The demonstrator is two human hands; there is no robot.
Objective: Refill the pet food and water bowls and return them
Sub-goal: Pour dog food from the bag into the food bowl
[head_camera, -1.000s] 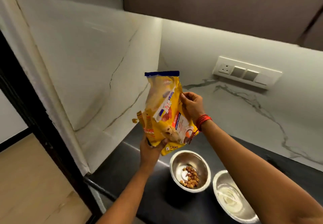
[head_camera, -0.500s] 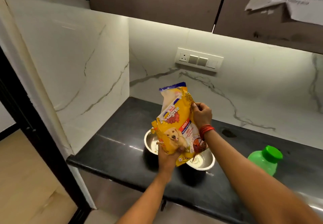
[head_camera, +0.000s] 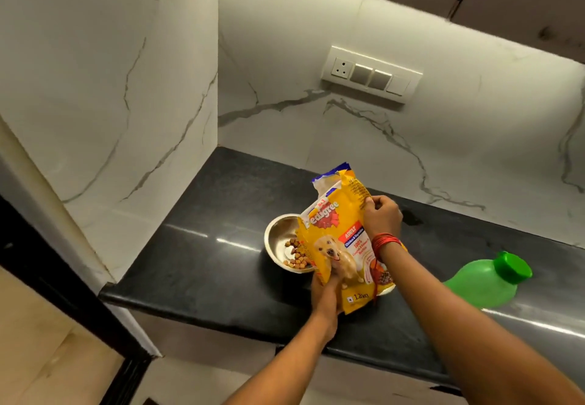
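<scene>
A yellow pet food bag (head_camera: 340,240) stands nearly upright over the black counter (head_camera: 202,265), its open blue top pointing up. My left hand (head_camera: 326,290) grips the bag's lower part from below. My right hand (head_camera: 381,214) pinches its upper right edge. Behind the bag on its left sits a steel bowl (head_camera: 278,240) with several brown kibbles in it. A second steel bowl (head_camera: 387,289) is almost wholly hidden behind the bag and my right wrist; only a sliver of rim shows.
A green bottle (head_camera: 484,284) with a green cap lies on the counter to the right. Marble walls close the corner at the left and back, with a switch panel (head_camera: 370,77) on the back wall. Dark cabinets hang overhead. The counter's front edge drops to the floor.
The view has pulled back and tilted down. The bag has come lower over the bowls, with both hands still on it. The kibble bowl shows again to the bag's left.
</scene>
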